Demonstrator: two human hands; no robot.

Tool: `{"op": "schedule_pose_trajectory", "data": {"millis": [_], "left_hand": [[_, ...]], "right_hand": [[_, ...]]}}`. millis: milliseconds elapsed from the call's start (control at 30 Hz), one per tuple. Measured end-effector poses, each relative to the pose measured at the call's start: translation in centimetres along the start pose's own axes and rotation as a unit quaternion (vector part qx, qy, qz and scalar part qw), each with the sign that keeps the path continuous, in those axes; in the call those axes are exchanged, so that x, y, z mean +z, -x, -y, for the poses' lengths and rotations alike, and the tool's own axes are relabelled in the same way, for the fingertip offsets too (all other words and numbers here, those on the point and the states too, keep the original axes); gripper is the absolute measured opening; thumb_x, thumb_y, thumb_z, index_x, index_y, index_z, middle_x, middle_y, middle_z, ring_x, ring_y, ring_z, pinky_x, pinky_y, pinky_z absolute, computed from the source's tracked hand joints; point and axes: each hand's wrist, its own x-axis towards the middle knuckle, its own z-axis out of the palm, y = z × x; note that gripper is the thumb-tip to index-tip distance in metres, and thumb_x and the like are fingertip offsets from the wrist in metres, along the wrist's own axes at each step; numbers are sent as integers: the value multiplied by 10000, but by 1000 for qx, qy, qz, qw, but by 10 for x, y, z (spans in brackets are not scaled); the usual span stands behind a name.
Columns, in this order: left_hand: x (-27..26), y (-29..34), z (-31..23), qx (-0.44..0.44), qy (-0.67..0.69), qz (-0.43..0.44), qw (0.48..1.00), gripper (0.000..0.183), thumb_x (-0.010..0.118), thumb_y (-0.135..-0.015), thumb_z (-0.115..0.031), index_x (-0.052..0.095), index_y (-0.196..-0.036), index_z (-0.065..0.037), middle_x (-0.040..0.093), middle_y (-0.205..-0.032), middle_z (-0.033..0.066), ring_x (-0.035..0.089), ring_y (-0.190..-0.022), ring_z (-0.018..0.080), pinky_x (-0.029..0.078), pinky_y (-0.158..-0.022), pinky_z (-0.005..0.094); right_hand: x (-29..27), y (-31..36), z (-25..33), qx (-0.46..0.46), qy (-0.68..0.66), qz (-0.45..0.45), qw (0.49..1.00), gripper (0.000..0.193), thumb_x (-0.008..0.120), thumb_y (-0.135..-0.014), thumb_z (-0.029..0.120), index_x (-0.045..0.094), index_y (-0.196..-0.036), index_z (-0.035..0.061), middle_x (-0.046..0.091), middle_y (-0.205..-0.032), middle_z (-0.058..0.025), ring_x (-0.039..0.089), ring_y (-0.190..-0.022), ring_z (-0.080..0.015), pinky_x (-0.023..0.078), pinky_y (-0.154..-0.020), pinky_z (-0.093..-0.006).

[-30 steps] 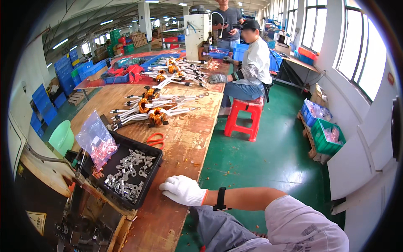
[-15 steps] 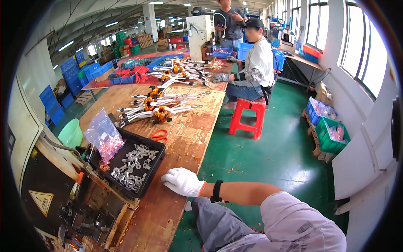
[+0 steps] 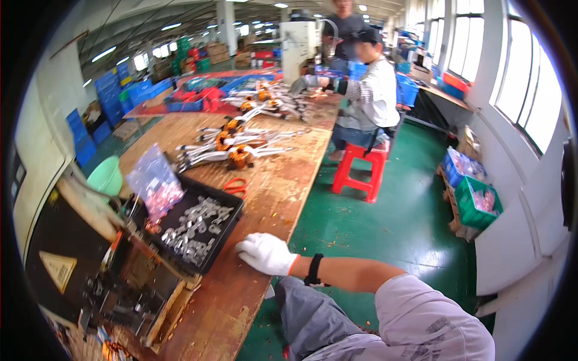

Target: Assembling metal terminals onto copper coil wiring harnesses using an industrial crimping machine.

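Note:
My right hand (image 3: 265, 254), in a white knitted glove with an orange cuff edge, rests on the near edge of the wooden table (image 3: 226, 301). Its fingers are curled in and pressed together, and nothing shows in them. Closest to it stands a black tray (image 3: 212, 256) of loose silver cable lugs (image 3: 195, 231). A clear bag of copper-coloured parts (image 3: 162, 195) leans in the tray's far left part. Orange-handled scissors (image 3: 235, 186) lie just beyond the tray. My left hand is outside the picture.
A dark machine with a yellow warning triangle (image 3: 58, 269) stands at left, by a green bowl (image 3: 106, 176). Copper-wound coils with white leads (image 3: 239, 156) lie farther up the table. A co-worker (image 3: 367, 90) sits on a red stool (image 3: 361, 171); another person stands behind.
The view has shifted a little, moving the scene slightly right. My right hand stays on the table edge. The seated co-worker's gloved hand has moved away from the coils toward the white machine.

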Motion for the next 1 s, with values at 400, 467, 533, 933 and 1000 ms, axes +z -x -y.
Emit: {"op": "schedule_pose_trajectory", "data": {"millis": [400, 467, 533, 933, 1000], "left_hand": [[-26, 109, 46, 38, 151, 66, 986, 475, 850, -905, -333, 643, -1229, -53, 582, -764, -44, 569, -632, 82, 467, -552, 241], [-41, 134, 58, 15, 144, 44, 989, 452, 840, -900, -322, 634, -1183, -34, 594, -744, -18, 586, -598, 109, 473, -522, 259], [-45, 162, 63, -1, 156, 28, 987, 415, 814, -901, -273, 633, -1151, 5, 613, -723, 27, 599, -574, 143, 491, -516, 287], [-44, 237, 65, 8, -47, 107, 993, 206, 708, -787, 52, 685, -991, 34, 702, -893, 50, 652, -726, 126, 539, -650, 294], [-32, 226, 64, 24, -55, 165, 984, 210, 745, -801, 26, 708, -1008, 18, 719, -917, 21, 660, -790, 101, 541, -697, 279]], "right_hand": [[4, 3, -17, -21, 7, -31, 999, 160, 656, -976, 137, 727, -1087, 47, 711, -1040, -184, 682, -985, -407, 550, -861, -467], [11, 1, -13, -29, -8, -25, 999, 168, 657, -978, 123, 710, -1109, 32, 704, -1064, -186, 682, -994, -412, 549, -877, -465], [5, -1, -7, -41, -17, -18, 999, 168, 659, -977, 119, 707, -1113, 31, 703, -1074, -188, 682, -1004, -412, 550, -880, -462], [-71, -4, 149, -203, -182, 146, 951, 397, 779, -896, 189, 688, -1250, 35, 726, -1111, -155, 733, -978, -311, 597, -854, -410], [-61, -4, 167, -121, -331, 315, 881, 571, 772, -956, 296, 575, -1446, 78, 738, -1139, -116, 734, -1027, -228, 594, -916, -378]]}}
